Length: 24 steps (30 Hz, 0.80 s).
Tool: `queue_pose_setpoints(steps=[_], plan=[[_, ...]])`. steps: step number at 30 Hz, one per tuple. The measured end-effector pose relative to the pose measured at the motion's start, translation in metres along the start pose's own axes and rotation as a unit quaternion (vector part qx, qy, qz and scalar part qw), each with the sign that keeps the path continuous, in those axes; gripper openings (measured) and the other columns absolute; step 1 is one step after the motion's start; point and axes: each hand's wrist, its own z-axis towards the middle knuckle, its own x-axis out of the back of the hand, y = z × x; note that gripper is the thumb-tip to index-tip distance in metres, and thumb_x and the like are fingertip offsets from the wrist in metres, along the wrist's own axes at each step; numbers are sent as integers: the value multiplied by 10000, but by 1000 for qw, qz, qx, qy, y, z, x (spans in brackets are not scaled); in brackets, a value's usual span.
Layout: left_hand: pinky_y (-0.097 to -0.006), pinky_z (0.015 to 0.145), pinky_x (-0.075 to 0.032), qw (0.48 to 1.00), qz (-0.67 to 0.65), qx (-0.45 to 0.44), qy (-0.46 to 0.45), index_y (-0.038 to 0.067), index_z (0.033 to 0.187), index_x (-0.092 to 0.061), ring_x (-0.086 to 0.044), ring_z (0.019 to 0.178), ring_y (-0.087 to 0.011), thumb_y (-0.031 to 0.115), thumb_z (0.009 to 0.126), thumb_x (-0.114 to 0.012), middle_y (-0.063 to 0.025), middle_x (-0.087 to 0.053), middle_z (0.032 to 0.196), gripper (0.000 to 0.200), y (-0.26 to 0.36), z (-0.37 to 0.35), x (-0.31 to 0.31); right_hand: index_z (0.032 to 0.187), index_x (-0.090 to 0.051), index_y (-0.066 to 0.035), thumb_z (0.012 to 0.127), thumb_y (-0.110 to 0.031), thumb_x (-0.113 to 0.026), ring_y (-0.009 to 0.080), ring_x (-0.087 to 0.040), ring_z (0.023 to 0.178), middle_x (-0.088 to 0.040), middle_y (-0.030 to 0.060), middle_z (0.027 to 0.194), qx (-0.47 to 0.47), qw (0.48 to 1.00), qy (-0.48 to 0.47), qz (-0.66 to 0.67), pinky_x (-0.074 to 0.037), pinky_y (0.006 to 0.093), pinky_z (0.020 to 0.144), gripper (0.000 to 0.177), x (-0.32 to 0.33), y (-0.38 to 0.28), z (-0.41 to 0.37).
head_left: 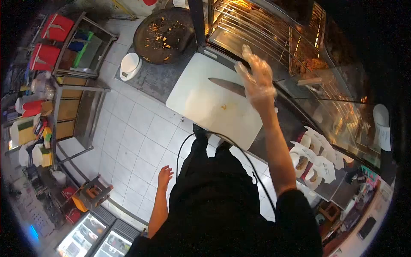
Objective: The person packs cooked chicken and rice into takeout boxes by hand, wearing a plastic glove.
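We see a kitchen knife [227, 85] lying flat on a white chopping board [201, 96], its dark blade pointing away to the left and its handle end mostly hidden under the right grip [257, 79]. That grip, in a clear plastic glove, is raised over the board's far right part with fingers extended and apart, holding nothing that we can see; whether it touches the knife we cannot tell. The blade emerges just left of the glove. Our left grip [165, 176], bare and empty, hangs low over the tiled floor [128, 150], fingers loosely spread, well apart from the knife. A small yellowish scrap [224, 107] lies on the board nearer us. The board rests on a dark worktop [156, 83], with a round pan [184, 43] of browned crumbs beyond its left corner and a white scale [129, 66] near the pan. Beyond the glove stands a lit glass cabinet [299, 107] with wire racks; to the right, open white cartons [327, 170] hold food.
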Motion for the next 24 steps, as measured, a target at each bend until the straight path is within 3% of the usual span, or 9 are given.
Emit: queue_pose_setpoints(steps=[3, 4, 6, 7, 9, 12, 22, 23, 24], plan=[[-324, 787, -509, 997, -71, 27, 1, 111, 1343, -508, -660, 995, -193, 231, 973, -543, -84, -659, 1167, 390, -25, -6, 32, 1136, -670, 11, 842, -143, -705, 276, -653, 787, -662, 148, 957, 0, 985, 99, -139, -554, 325, 656, 333, -94, 53, 57], [-328, 796, -511, 995, -98, 22, 2, 119, 1343, -504, -658, 998, -193, 225, 975, -542, -80, -657, 1170, 385, -41, -11, 46, 1000, -716, -21, 829, -169, -680, 276, -636, 744, -653, 104, 794, -119, 961, -72, -240, -541, 337, 674, 229, -144, 92, 58], [-341, 805, -516, 994, -101, 39, 27, 130, 1340, -504, -657, 994, -202, 274, 951, -584, -75, -652, 1165, 423, -63, -27, 75, 1118, -685, -145, 928, -223, -563, 290, -672, 673, -700, 112, 847, -105, 982, 49, -147, -549, 427, 564, 239, -183, 134, 99], [-343, 805, -513, 991, -103, 67, 44, 137, 1329, -511, -656, 992, -205, 315, 948, -590, -80, -652, 1167, 427, -74, -35, 91, 1118, -685, -145, 928, -223, -563, 290, -672, 673, -700, 112, 847, -99, 983, 51, -149, -549, 427, 564, 239, -191, 138, 108], [-350, 795, -511, 985, -99, 110, 89, 149, 1306, -527, -658, 975, -208, 336, 957, -576, -86, -654, 1160, 399, -86, -47, 116, 1116, -664, -78, 904, -200, -606, 234, -668, 656, -701, 77, 882, -260, 945, 90, 176, -566, 393, 654, 251, -185, 112, 126], [-390, 788, -512, 976, -99, 155, 113, 142, 1288, -536, -658, 959, -233, 342, 976, -536, -94, -655, 1153, 371, -116, -58, 155, 1139, -638, -45, 875, -136, -650, 176, -687, 796, -708, 69, 935, -457, 859, 0, 231, -558, 308, 781, 279, -212, 124, 140], [-404, 791, -528, 995, -23, 73, 61, 117, 1298, -527, -660, 993, -247, 338, 981, -519, -100, -645, 1178, 387, -31, 20, 146, 886, -673, -25, 823, -257, -713, 190, -633, 695, -689, 90, 826, -318, 933, 111, -129, -513, 378, 635, 245, -253, 153, 68], [-401, 794, -526, 997, -26, 50, 45, 116, 1298, -528, -660, 995, -246, 345, 985, -513, -100, -644, 1182, 388, -17, 34, 138, 986, -640, 1, 858, -143, -711, 199, -642, 746, -691, 104, 899, -350, 879, 296, 132, -521, 350, 653, 205, -178, 83, 91], [-395, 799, -525, 999, -21, 31, 25, 113, 1300, -527, -659, 997, -244, 341, 990, -514, -100, -643, 1187, 385, -2, 43, 130, 1050, -624, 3, 883, -110, -685, 210, -647, 798, -689, 111, 951, -402, 733, 320, 446, -532, 346, 685, 211, -161, 70, 77]])
